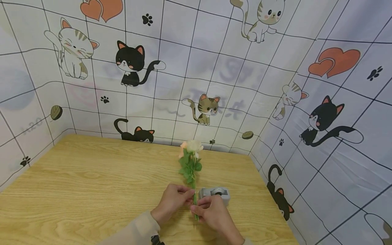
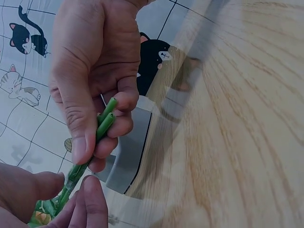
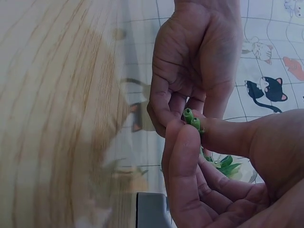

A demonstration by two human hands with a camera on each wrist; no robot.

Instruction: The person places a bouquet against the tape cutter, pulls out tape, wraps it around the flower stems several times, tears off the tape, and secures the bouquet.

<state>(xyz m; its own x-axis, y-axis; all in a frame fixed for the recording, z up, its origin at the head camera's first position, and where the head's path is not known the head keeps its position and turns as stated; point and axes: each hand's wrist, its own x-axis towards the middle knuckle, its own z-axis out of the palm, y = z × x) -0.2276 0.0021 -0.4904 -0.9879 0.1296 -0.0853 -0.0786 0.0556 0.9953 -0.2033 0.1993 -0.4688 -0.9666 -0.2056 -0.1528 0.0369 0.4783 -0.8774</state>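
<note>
Fingers point(image 3: 184, 148) of left hand point(image 1: 174, 200) and right hand point(image 1: 214, 212) clamp two green stems point(image 2: 105, 125) beside one tape dispenser point(image 1: 213, 192).

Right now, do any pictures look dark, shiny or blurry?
Head view: bright, but the cream-white, round flower looks pale, its petal details soft; left wrist view: dimmer, with the glossy, light-brown wooden tabletop mirroring a printed black cartoon cat; right wrist view: dim, the tabletop blurrily reflecting the white, cat-patterned wall covering.
</note>
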